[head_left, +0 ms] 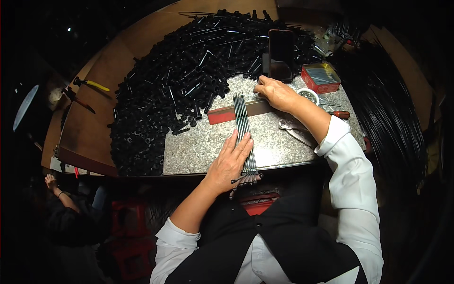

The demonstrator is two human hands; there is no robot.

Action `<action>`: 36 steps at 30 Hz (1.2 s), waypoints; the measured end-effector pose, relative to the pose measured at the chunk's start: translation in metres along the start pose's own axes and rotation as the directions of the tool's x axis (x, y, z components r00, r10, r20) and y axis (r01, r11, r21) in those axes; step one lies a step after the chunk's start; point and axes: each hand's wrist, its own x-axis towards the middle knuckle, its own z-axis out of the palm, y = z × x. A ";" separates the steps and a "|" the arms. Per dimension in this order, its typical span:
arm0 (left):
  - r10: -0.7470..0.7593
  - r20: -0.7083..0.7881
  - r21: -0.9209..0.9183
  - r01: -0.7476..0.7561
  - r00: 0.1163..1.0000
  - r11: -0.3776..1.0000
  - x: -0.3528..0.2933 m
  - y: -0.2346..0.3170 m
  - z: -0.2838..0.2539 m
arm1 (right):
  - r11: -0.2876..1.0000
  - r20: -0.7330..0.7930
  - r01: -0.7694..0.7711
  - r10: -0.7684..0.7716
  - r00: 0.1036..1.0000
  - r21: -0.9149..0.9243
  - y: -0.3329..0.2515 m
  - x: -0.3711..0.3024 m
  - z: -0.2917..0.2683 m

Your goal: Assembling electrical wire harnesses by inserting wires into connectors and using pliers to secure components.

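Observation:
Several thin dark metal rods [241, 113] lie side by side across a red and brown bar [221, 116]. Their dark knobbed ends hang over the near table edge. My left hand [228, 165] rests on the rods with its fingers stretched out flat. Beyond the bar's right part is my right hand [278, 94], its fingers curled together just in front of an upright dark phone [281, 52]. Whatever those fingertips hold, if anything, is hidden. A small round white dish [309, 93] stands beside my right wrist, and metal pliers [297, 131] lie below that forearm.
A large heap of black tubular parts [189, 71] covers the table's left and back. Behind my right hand stands a red box [321, 78] of thin pieces. A screwdriver [341, 114] and long black rods [392, 113] lie right; yellow-handled pliers [92, 84] hang left. Another person's hand [50, 181] shows.

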 end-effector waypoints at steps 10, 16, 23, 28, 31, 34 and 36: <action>-0.057 0.008 -0.111 0.057 0.998 0.992 -0.001 -0.003 0.003 | 0.999 0.057 0.046 -0.045 0.997 -0.001 0.011 0.001 0.003; -0.046 -0.002 -0.137 0.045 0.999 0.989 0.002 -0.001 -0.003 | 0.989 -0.104 0.145 -0.145 0.984 -0.016 0.011 0.008 0.007; -0.043 0.006 -0.086 0.043 0.999 0.995 0.001 -0.001 -0.003 | 0.975 -0.119 0.213 -0.219 0.968 -0.065 0.011 0.013 0.011; -0.034 -0.049 -0.118 0.028 0.998 0.993 0.001 -0.001 -0.001 | 0.982 -0.095 0.184 -0.189 0.977 -0.050 0.008 0.014 0.009; -0.031 -0.045 -0.111 0.026 0.998 0.993 0.002 0.000 -0.002 | 0.980 -0.103 0.195 -0.197 0.975 -0.034 0.002 0.015 0.010; -0.040 0.007 -0.070 0.040 0.999 0.997 0.003 0.005 -0.009 | 0.983 -0.152 0.172 -0.160 0.975 0.069 -0.007 0.014 0.010; -0.047 0.005 -0.085 0.047 0.999 0.995 0.003 0.005 -0.009 | 0.983 -0.208 0.154 -0.131 0.969 0.098 -0.011 0.013 0.006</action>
